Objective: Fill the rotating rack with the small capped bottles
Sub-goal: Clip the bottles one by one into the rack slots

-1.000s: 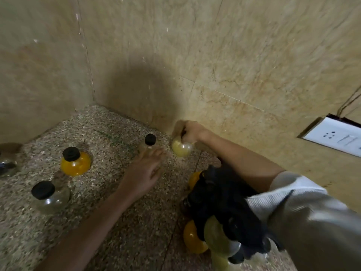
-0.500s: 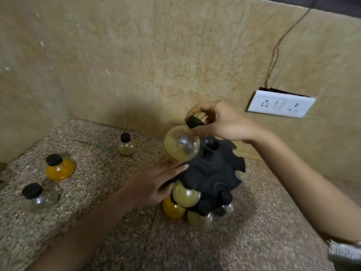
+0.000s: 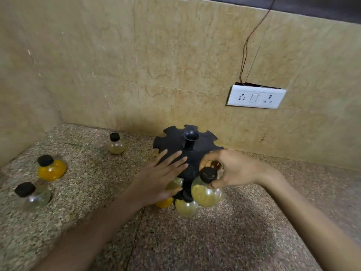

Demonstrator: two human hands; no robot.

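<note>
Black rotating rack [image 3: 203, 142] stands on the speckled stone counter [image 3: 195, 241] near the back wall, centre post [image 3: 188, 144] sticking up from its notched top disc. L hand [image 3: 162, 178] lies flat on the disc's near-left part, fingers straight and spread, gripping nothing. R hand [image 3: 236, 169] pinches the pale-yellow bottle [image 3: 207, 194] at the neck under its black cap [image 3: 208, 174], thumb and fingertips curled round it. That btl is at the disc's near-right rim, body hanging below; can't tell if the neck sits in a notch.

Lower tier, near side: lower pale bottle [image 3: 186, 208], w/ lower orange bottle [image 3: 164, 203] beside it under the L hand.

Loose on the counter, well apart from the rack: back-wall bottle [image 3: 116, 145] toward the back-left corner, and orange bottle [image 3: 51, 170] and clear bottle [image 3: 34, 198] by the left edge.

White socket plate [image 3: 256, 96] on the wall, thin wire [image 3: 246, 47] running up from it.
</note>
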